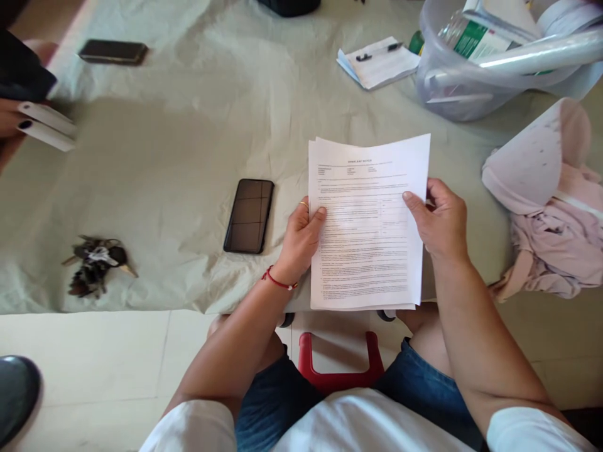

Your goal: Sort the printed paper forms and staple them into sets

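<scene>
Nearest to the person there is one red stool (336, 370), seen between the two knees in blue shorts. Above it, both hands hold one small stack of printed sheets (367, 232); I see at least two or three sheets, because their top edges are a little shifted, but the exact number I cannot tell. The left hand (300, 242) pinches the left edge of the stack, with the thumb on the printed front and the other fingers behind. This hand has one ring and, on the wrist, one red string bracelet (279, 281). The right hand (440, 220) pinches the right edge in the same way, thumb in front. The stack is between the two hands, held upright over the near edge of the tabletop (188, 157), which is covered with a pale wrinkled sheet.

Just to the left of the left hand lies one black phone (249, 215), screen up. Much more to the left lies one bunch of keys (97, 263). Just to the right of the right hand lies one heap of pink cloth (551, 245).

Far beyond the hands there is one notepad (379, 63) with one pen on it, one clear plastic tub (475, 75) with rolls and packets inside, and a second black phone (113, 51). At the far left another person's hand (12, 119) holds some white cards.
</scene>
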The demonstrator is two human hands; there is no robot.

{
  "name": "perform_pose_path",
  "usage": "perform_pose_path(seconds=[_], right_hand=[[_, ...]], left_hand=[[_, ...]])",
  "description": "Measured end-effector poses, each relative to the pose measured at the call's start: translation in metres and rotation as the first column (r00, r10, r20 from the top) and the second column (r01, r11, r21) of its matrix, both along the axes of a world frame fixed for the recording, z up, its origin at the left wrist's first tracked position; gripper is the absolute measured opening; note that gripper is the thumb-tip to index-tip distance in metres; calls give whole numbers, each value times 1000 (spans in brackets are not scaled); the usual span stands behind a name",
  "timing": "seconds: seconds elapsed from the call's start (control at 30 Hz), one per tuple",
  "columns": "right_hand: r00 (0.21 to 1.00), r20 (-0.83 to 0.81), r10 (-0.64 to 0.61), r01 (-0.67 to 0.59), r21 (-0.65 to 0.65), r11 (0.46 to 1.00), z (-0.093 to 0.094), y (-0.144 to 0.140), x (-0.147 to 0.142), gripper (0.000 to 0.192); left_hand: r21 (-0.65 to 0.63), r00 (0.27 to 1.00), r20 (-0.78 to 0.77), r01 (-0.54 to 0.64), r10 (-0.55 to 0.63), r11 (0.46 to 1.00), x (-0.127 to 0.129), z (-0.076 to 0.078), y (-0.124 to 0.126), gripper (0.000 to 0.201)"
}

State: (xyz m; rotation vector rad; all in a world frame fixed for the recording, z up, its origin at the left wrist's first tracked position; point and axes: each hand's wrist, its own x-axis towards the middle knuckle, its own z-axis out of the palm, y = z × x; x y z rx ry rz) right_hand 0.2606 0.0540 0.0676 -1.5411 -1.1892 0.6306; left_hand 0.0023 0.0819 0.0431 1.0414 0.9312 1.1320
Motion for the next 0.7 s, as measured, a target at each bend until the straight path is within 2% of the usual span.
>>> perform_pose_path(seconds=[0.1, 0.2, 0.3, 0.43, 0.53, 0.63, 0.7], right_hand=[[999, -28, -41, 41, -2, 999, -13, 3, 6, 48], [969, -240, 49, -78, -114, 990, -17, -1, 12, 65], [879, -442, 177, -276, -170, 946, -7, -10, 12, 62], [809, -529, 254, -408, -196, 892, 13, -20, 9, 49], [808, -522, 273, -388, -122, 914, 22, -20, 3, 45], [831, -471, 295, -297, 71, 952, 33, -14, -4, 47], [856, -417, 306, -245, 195, 950, 42, -11, -7, 46]], left_hand=[[33, 1000, 22, 7, -7, 999, -3, 3, 3, 43], [59, 1000, 10, 29, -30, 998, -7, 6, 4, 43], [94, 999, -16, 31, -29, 995, -8, 12, 4, 48], [197, 997, -50, -45, 55, 979, -7, 31, 2, 49], [339, 992, -25, -107, 123, 935, -9, 50, 3, 43], [471, 987, -31, -126, 159, 873, -11, 66, 7, 51], [514, 990, -58, -83, 131, 854, -12, 71, 10, 51]])
